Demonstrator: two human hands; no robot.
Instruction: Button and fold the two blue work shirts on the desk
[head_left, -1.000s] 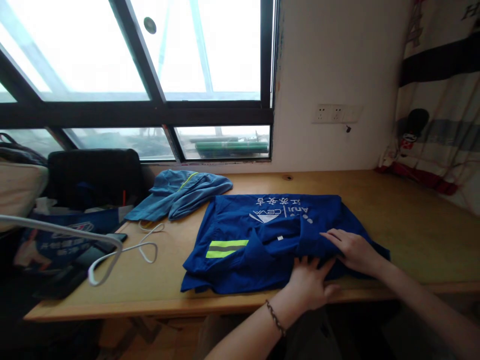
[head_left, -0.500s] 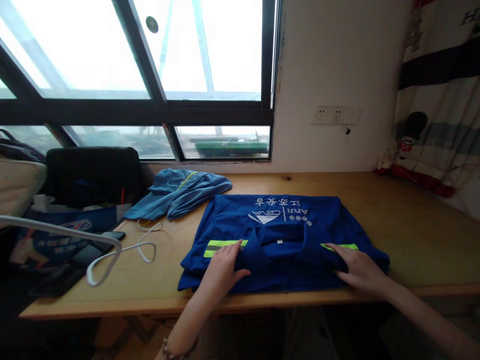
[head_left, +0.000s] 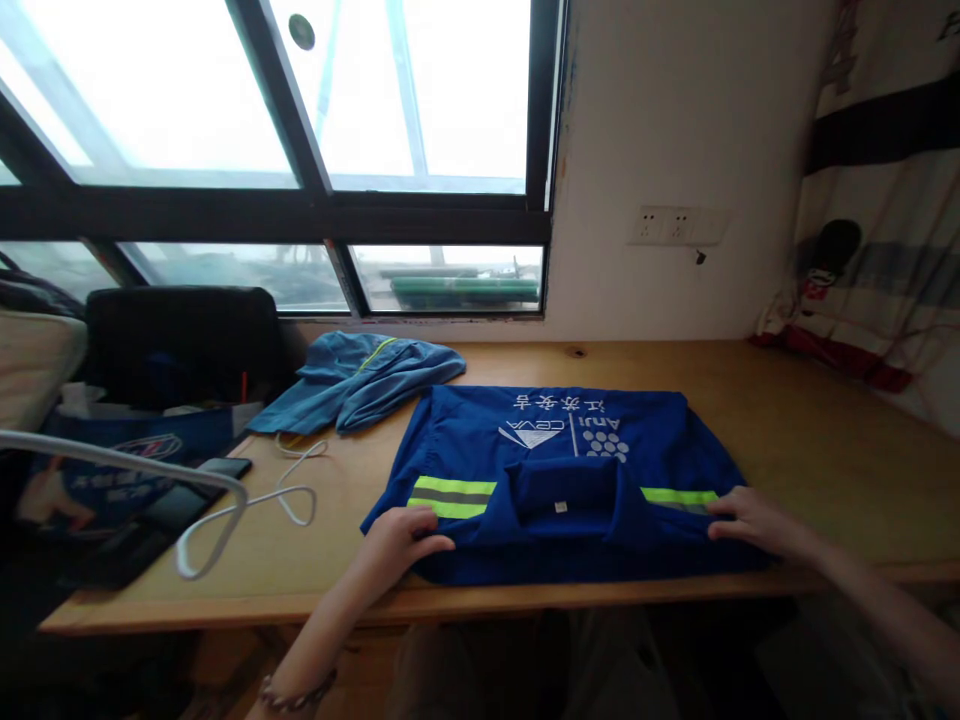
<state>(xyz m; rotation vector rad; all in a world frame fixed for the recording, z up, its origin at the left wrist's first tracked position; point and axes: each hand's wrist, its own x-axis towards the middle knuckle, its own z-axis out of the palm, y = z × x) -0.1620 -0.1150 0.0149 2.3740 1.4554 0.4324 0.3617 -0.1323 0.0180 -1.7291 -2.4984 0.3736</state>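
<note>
A royal blue work shirt (head_left: 555, 450) with white lettering and yellow-green reflective stripes lies flat on the wooden desk (head_left: 810, 430), its collar toward me. My left hand (head_left: 397, 538) pinches the shirt's near left corner, fingers closed on the cloth. At the near right edge my right hand (head_left: 754, 520) grips the fabric the same way. The two hands sit far apart at the shirt's two shoulders.
A crumpled lighter blue garment (head_left: 360, 380) lies at the back left of the desk. White hangers (head_left: 225, 505) and a dark phone (head_left: 217, 470) lie at the left, beside a black chair back (head_left: 184, 340) and a blue bag (head_left: 120, 465). A striped curtain (head_left: 877, 220) hangs at right.
Both hands slid outward from the shirt's middle to its left and right edges. The folds over the front are now spread flat, showing both reflective stripes.
</note>
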